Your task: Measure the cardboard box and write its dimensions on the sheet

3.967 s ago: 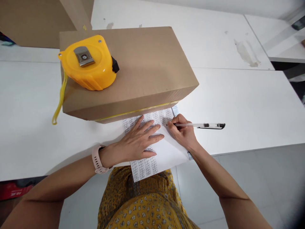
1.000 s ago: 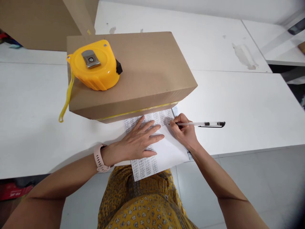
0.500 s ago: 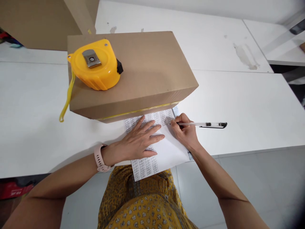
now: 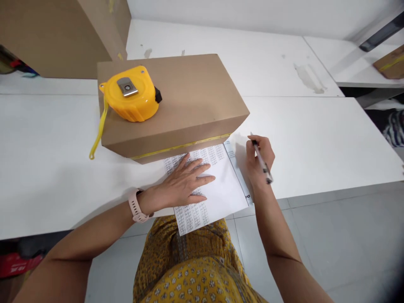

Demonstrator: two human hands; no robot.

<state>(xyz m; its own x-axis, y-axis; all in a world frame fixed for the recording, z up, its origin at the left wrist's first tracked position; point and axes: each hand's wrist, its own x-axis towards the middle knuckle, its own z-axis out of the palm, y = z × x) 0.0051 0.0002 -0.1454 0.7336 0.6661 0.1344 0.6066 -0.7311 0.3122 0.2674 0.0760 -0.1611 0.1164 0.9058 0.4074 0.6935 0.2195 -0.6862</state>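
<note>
My left hand [image 4: 184,182] lies flat with fingers spread on a sheet of paper [image 4: 221,194] covered in small handwriting, at the near edge of the white table [image 4: 315,139]. My right hand [image 4: 259,162] is to the right of the sheet, off the paper, closed on a clear pen [image 4: 261,160] whose tip points away from me. Just beyond the paper stands a closed cardboard box [image 4: 192,97], its near edge over the top of the sheet. A yellow tape measure [image 4: 131,98] rests on the box's left part, its strap hanging over the side.
A bigger cardboard box [image 4: 59,35] stands at the back left. Another white table [image 4: 350,59] at the right carries a brown board [image 4: 391,63]. Grey floor tiles [image 4: 331,244] lie to my right below the table edge.
My right hand has lifted the pen off the paper and moved right, turning the pen from sideways to pointing away. The view has shifted back a little. My left hand has stayed put.
</note>
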